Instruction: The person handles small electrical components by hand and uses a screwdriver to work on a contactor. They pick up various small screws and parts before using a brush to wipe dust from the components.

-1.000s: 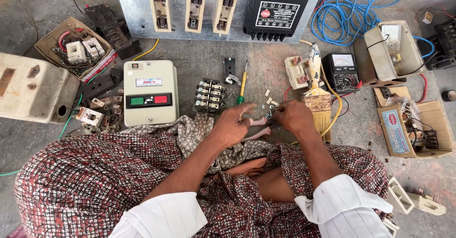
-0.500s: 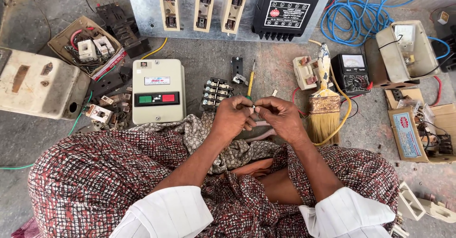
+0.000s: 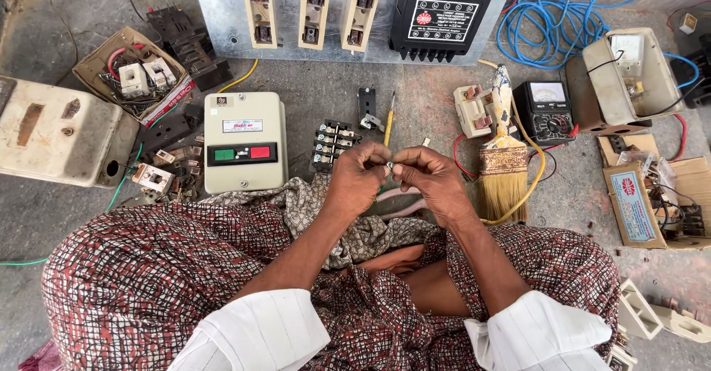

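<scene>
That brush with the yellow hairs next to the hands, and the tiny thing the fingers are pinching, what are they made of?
The paintbrush seems to have a paint-spattered wooden handle, a dull metal band and pale straw-coloured bristles, which could be natural or plastic. The tiny part between the left hand and the right hand glints grey, so it is probably metal, though it is too small to be sure.

Small metal part [image 3: 390, 166], dull shine, pinched between left hand [image 3: 355, 180] and right hand [image 3: 432, 181]. At 9 o'clock: starter box [image 3: 244, 143], smooth cream painted casing. At 3 o'clock: paintbrush [image 3: 503, 165], coarse straw-coloured bristles. Floor [image 3: 311, 93]: rough matt concrete.
</scene>
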